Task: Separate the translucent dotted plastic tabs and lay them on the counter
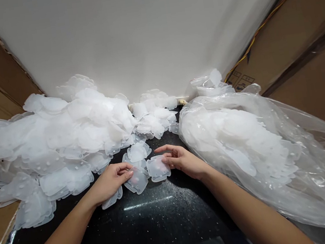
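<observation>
My left hand [112,181] rests on the black speckled tabletop [164,215] with its fingers curled, pinching the edge of a translucent white plastic piece [137,181]. My right hand [180,160] grips a second, squarish translucent piece [158,168] between thumb and fingers. The two pieces lie side by side between my hands, nearly touching. Another loose piece [138,151] lies just behind them.
A big heap of the same white plastic pieces [57,137] covers the left side, with a smaller heap [154,117] at the back. A clear plastic bag full of pieces [245,146] fills the right. Cardboard boxes [299,36] flank both sides; a white wall stands behind.
</observation>
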Demonstrator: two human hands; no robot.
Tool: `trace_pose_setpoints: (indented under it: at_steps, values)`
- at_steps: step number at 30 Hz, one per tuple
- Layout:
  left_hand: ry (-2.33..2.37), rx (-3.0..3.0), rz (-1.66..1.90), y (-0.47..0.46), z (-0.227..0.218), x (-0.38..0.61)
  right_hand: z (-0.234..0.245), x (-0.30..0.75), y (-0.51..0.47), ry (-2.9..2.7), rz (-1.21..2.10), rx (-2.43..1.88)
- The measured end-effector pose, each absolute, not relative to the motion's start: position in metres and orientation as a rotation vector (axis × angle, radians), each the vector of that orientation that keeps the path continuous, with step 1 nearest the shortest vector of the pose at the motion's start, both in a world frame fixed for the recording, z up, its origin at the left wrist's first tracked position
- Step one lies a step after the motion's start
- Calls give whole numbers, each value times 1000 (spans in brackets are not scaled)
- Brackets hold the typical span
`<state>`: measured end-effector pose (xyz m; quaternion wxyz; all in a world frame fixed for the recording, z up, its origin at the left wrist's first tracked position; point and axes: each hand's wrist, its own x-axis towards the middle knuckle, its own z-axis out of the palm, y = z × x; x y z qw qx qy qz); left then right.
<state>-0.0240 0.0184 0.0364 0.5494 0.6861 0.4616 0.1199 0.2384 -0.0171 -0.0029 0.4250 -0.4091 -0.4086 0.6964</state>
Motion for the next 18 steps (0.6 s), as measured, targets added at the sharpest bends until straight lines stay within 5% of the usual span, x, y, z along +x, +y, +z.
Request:
trace_pose_setpoints:
  at_steps: [18]
  values:
    - [1111, 1664, 240, 17, 38, -21, -7, 240, -15, -932, 1843, -1057]
